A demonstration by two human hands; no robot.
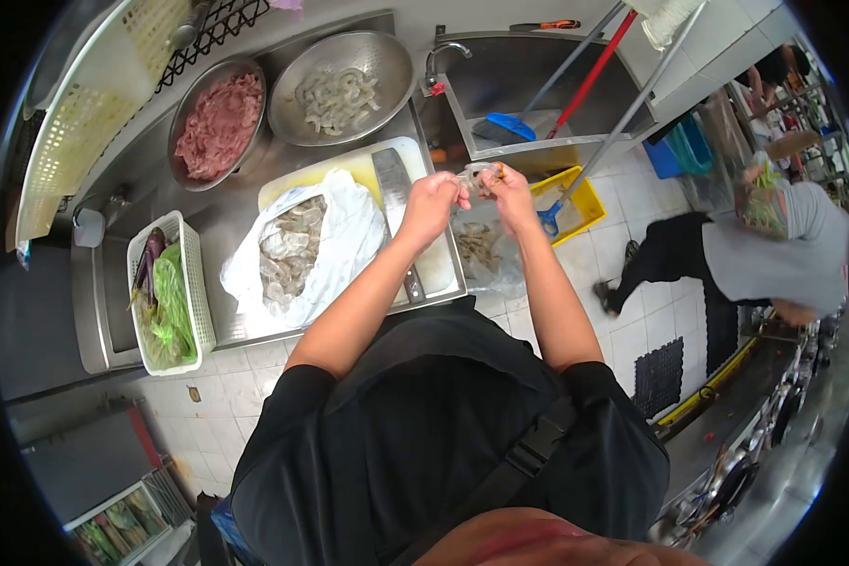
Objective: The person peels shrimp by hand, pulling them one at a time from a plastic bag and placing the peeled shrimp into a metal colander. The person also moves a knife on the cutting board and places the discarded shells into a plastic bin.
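Note:
A raw shrimp [475, 175] is pinched between my two hands, above a clear plastic bag [507, 269] holding shrimp shells [479, 247]. My left hand [432, 206] grips one end with its fingers closed. Around the other end, the fingers of my right hand [509, 196] are closed too. Unpeeled shrimp [292, 247] fill an opened white plastic bag [357, 222] to the left, resting on a cutting board [436, 269]. A cleaver [392, 179] lies on the board beside that bag. Peeled shrimp [340, 99] sit in a steel colander [288, 121] at the back.
A bowl of pink minced meat [219, 123] stands beside the colander. At far left is a white basket [198, 316] with eggplants and greens. Behind my hands are a sink [575, 85], brushes and a yellow bin [590, 203]. A person in grey [774, 245] is at the right.

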